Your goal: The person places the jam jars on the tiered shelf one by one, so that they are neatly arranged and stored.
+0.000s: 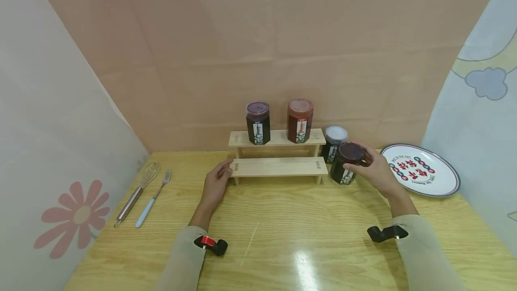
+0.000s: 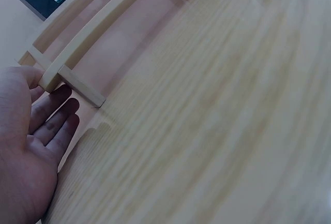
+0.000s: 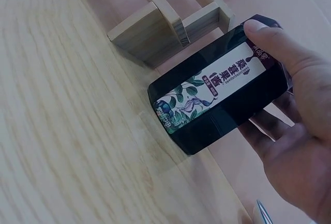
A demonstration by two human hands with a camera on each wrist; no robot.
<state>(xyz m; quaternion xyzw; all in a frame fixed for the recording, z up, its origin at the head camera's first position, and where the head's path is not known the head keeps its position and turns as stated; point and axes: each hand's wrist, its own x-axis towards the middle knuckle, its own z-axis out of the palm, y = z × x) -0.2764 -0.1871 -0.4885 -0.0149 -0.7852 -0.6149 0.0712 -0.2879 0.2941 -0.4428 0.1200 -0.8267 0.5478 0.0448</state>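
My right hand (image 1: 377, 170) grips a dark hexagonal jam jar (image 3: 207, 87) near its lid, thumb on one side and fingers round the other. Its white label, printed with leaves and berries, shows in the right wrist view. The jar stands close beside the right end of a two-tier wooden rack (image 1: 278, 166). At the rack's left end, my left hand (image 2: 31, 136) holds the end of the lower shelf between thumb and fingers. On the upper tier stand a purple-lidded jar (image 1: 258, 125) and a reddish-brown jar (image 1: 300, 122).
A white-lidded jar (image 1: 334, 140) stands behind the gripped one, right of the rack. Farther right, an oval plate (image 1: 442, 178) with red lettering lies near the wall. On the left side of the table (image 1: 258, 228) are a whisk (image 1: 137, 193) and a fork (image 1: 153, 199).
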